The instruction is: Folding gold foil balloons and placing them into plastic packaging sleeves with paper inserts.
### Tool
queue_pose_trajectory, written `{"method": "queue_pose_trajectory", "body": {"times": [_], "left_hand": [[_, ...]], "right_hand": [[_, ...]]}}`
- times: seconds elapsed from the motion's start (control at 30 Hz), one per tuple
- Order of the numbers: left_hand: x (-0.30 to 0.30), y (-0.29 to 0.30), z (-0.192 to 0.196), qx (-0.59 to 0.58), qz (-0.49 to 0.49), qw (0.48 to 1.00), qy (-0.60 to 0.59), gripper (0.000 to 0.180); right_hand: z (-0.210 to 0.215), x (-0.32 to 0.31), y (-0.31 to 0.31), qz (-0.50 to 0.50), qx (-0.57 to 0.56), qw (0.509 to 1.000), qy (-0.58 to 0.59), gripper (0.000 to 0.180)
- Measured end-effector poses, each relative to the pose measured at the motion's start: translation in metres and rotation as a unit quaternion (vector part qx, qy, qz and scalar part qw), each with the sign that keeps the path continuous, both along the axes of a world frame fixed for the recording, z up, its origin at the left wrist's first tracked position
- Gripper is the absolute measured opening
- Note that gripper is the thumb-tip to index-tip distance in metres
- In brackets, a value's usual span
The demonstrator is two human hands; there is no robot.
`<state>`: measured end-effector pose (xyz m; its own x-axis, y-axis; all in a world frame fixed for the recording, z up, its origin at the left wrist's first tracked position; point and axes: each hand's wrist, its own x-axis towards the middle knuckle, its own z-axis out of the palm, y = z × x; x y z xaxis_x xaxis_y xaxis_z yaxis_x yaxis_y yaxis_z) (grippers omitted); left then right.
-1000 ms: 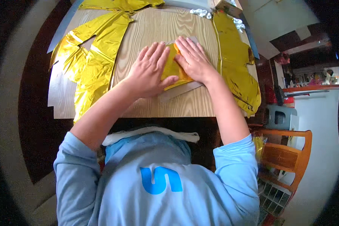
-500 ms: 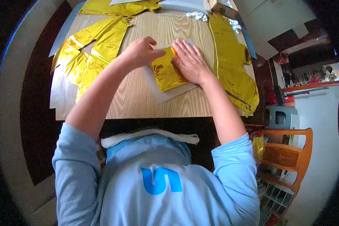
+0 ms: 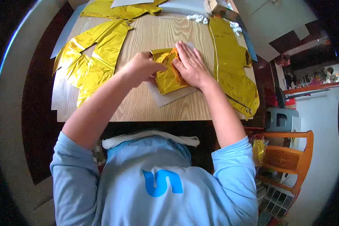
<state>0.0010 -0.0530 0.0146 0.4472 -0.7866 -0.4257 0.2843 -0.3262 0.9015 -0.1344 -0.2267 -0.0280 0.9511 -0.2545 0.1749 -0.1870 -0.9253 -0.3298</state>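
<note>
Here the left hand [image 3: 141, 67] pinches folded gold foil [image 3: 168, 73], right hand [image 3: 190, 66] pressing it flat, open-palmed.

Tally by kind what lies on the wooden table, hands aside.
Flat gold foil balloons spread out: 3
Folded gold foil balloon under the hands: 1
White card sheet beneath it: 1
Small cardboard box: 1
Total: 6

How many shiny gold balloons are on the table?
4: a folded one under both hands, one at the left, one at the right, one at the far edge. More may be hidden.
</note>
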Motion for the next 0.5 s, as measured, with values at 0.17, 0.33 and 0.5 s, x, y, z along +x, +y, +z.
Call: {"method": "queue_pose_trajectory", "body": {"times": [0.17, 0.33, 0.5], "left_hand": [[-0.011, 0.001, -0.029, -0.025, 0.011, 0.993, -0.115, 0.038], [-0.019, 0.007, -0.015, -0.088, 0.037, 0.994, -0.049, 0.035], [-0.027, 0.024, -0.002, -0.106, 0.042, 0.993, -0.019, 0.038]], "right_hand": [[0.002, 0.002, -0.002, 0.002, 0.035, 0.999, -0.007, 0.070], [0.012, -0.005, -0.009, -0.044, 0.212, 0.969, -0.115, 0.068], [0.034, -0.026, -0.007, -0.134, 0.402, 0.885, -0.193, 0.052]]}}
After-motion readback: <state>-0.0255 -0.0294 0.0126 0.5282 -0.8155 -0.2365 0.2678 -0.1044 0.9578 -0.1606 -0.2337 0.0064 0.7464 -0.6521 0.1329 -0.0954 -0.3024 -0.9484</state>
